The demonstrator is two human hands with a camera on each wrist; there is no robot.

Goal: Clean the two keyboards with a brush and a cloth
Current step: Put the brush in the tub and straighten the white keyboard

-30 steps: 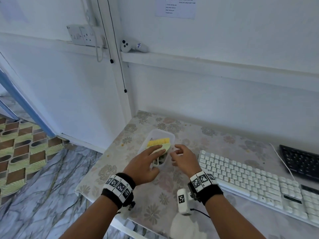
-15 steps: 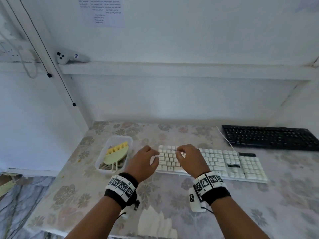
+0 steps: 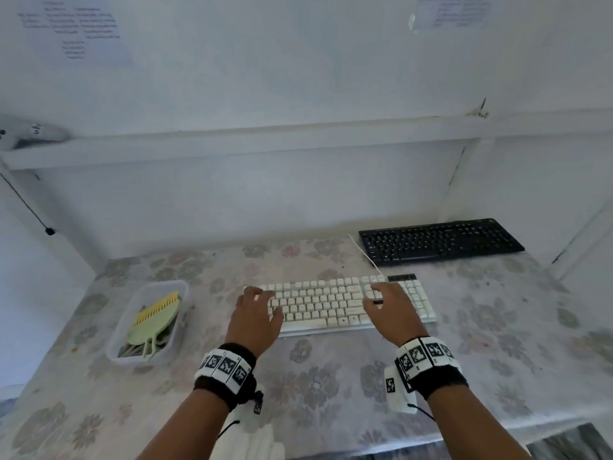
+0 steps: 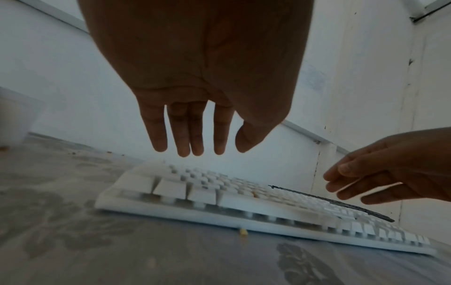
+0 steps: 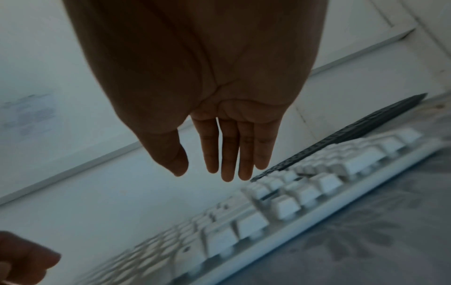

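A white keyboard lies across the middle of the floral table, also seen in the left wrist view as the white keyboard and in the right wrist view as the white keyboard. My left hand hovers over its left end with straight, spread fingers, holding nothing. My right hand hovers over its right part, fingers straight and empty. A black keyboard lies behind at the right. A yellow-green brush lies in a clear tray on the left.
A white cable runs from the white keyboard toward the wall. A wall ledge carries a white controller at the far left. Small crumbs lie on the table by the keyboard's front edge.
Both hands left the tray with the brush and moved right over the white keyboard, then spread apart toward its two ends. The head view swung right.
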